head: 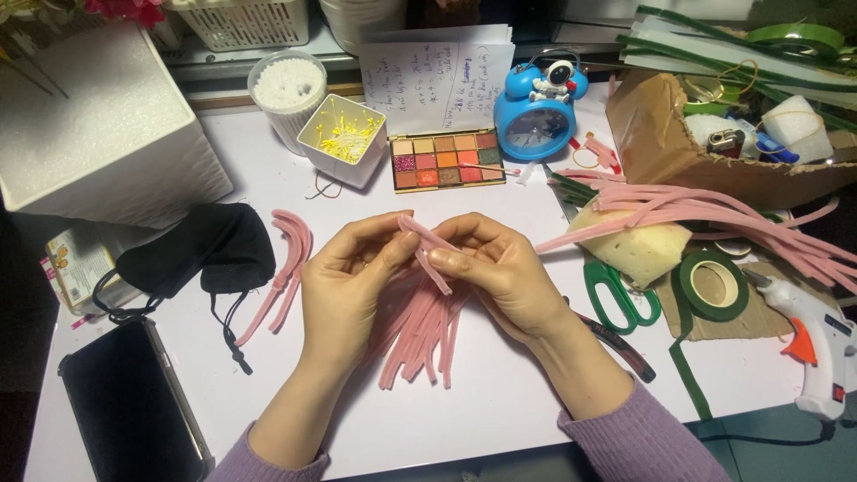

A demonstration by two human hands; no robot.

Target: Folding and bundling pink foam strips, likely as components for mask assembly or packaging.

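Both hands meet mid-desk: left hand (344,277) and right hand (500,272) pinch one pink pipe cleaner (427,248) between their fingertips, palms inward, over a loose pile of pink pipe cleaners (420,335). White desk (500,393) is cluttered: eyeshadow palette (446,161) toward the back edge, green scissors (616,295) at right.

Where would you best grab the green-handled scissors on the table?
By the green loop handles, coming from above on the near side: they lie flat and exposed, while the blades run up under the pale foam wedge, so that end is covered.

white table (500,402), pink strips (420,335), black mask (201,250)
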